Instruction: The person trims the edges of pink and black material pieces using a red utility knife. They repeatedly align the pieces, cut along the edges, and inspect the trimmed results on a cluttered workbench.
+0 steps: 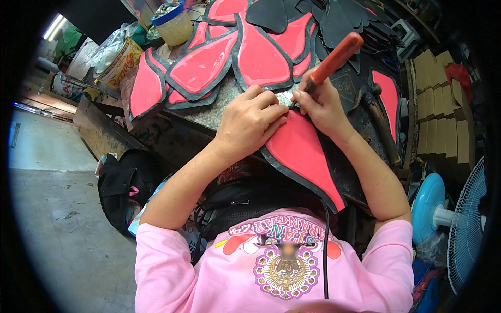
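Note:
A teardrop-shaped pink piece with a black border (302,148) lies over the near edge of the worktable, its pointed end toward my body. My left hand (250,122) presses its far rounded end with curled fingers. My right hand (323,104) grips a tool with a thick red handle (335,56), tilted up to the right. The tool's working end points down at the piece's far edge, mostly hidden by my fingers, so its kind is unclear. Just beyond my hands lie several similar pink pieces (263,55), overlapping each other.
Black cut-out shapes (342,26) are heaped at the back right. A hammer (380,122) lies right of my right arm, beside another pink piece (386,99). A blue-lidded jar (172,26) and a yellow tub (121,62) stand back left. A fan (467,224) stands at right.

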The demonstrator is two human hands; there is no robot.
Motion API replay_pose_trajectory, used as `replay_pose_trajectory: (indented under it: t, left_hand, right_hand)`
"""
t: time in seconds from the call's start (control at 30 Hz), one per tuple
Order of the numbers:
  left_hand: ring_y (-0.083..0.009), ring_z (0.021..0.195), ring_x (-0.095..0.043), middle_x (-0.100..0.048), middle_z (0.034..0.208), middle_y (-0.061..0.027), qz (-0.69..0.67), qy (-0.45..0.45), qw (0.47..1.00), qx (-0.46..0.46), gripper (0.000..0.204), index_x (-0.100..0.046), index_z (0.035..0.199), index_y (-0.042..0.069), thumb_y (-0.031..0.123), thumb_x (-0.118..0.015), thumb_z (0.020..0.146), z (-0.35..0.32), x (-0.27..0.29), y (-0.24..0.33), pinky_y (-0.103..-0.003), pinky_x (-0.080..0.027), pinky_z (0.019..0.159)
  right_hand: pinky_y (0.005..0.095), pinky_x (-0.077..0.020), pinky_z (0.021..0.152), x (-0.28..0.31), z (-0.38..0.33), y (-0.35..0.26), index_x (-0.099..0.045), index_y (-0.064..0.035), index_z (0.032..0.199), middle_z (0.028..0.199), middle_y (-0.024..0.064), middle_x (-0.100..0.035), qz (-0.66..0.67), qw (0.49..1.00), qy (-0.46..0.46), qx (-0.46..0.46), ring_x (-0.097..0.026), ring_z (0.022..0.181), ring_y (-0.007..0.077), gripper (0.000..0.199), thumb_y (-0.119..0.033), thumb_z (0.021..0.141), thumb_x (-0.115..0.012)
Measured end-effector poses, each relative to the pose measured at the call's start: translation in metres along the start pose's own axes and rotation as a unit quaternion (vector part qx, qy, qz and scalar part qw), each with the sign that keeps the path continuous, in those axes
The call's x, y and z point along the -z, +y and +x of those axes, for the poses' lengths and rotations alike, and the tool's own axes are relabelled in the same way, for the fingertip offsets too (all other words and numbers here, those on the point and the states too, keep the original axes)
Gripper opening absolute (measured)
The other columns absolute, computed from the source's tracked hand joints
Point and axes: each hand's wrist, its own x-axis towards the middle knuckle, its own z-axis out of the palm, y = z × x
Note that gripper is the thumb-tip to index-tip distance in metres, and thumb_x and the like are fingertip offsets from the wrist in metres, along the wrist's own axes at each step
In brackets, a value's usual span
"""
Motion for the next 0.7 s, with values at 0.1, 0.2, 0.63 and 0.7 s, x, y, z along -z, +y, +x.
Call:
replay_pose_trajectory:
  t: [0.1, 0.2, 0.63, 0.7]
  left_hand:
    - [-0.0243, 0.086, -0.06, -0.063, 0.088, -0.0036, 0.005, 0.007, 1.0, -0.001, 0.021, -0.072, 0.095, 0.01, 0.016, -0.077, 0.076, 0.0008, 0.0005, 0.0006, -0.036, -0.052, 0.075]
    - [-0.0245, 0.088, -0.058, -0.062, 0.089, -0.0029, 0.031, 0.034, 0.999, 0.01, 0.021, -0.071, 0.094, 0.01, 0.019, -0.078, 0.076, 0.0009, 0.0009, 0.0028, -0.036, -0.052, 0.077]
    - [-0.0247, 0.087, -0.058, -0.064, 0.087, -0.0022, 0.014, 0.015, 1.0, 0.006, 0.019, -0.071, 0.09, 0.01, 0.018, -0.08, 0.074, -0.0001, 0.0011, -0.0004, -0.036, -0.051, 0.076]
    - [-0.0247, 0.086, -0.058, -0.064, 0.086, -0.0023, 0.009, 0.012, 1.0, 0.005, 0.019, -0.071, 0.09, 0.011, 0.018, -0.08, 0.074, -0.0002, 0.0006, -0.001, -0.036, -0.051, 0.075]
  right_hand:
    - [0.0208, -0.0433, 0.054, -0.0021, -0.0022, 0.0031, -0.046, -0.0063, 0.106, 0.087, 0.0015, -0.054, -0.132, 0.984, -0.011, 0.122, -0.053, 0.062, 0.006, 0.021, -0.001, 0.093, -0.062]
    - [0.0219, -0.0436, 0.055, -0.0017, -0.0026, 0.0055, -0.045, -0.0056, 0.105, 0.086, 0.001, -0.052, -0.155, 0.976, -0.011, 0.154, -0.053, 0.062, 0.0063, 0.022, 0.001, 0.092, -0.062]
    - [0.0198, -0.0448, 0.054, 0.0003, 0.0025, 0.0052, -0.043, -0.0076, 0.11, 0.086, 0.0009, -0.053, 0.03, 0.999, -0.028, 0.022, -0.054, 0.061, 0.0049, 0.024, -0.001, 0.094, -0.061]
    - [0.0194, -0.0447, 0.054, 0.0029, 0.0029, 0.0013, -0.045, -0.0085, 0.108, 0.085, 0.001, -0.057, 0.063, 0.997, -0.024, -0.021, -0.055, 0.061, 0.0049, 0.021, -0.005, 0.095, -0.062]
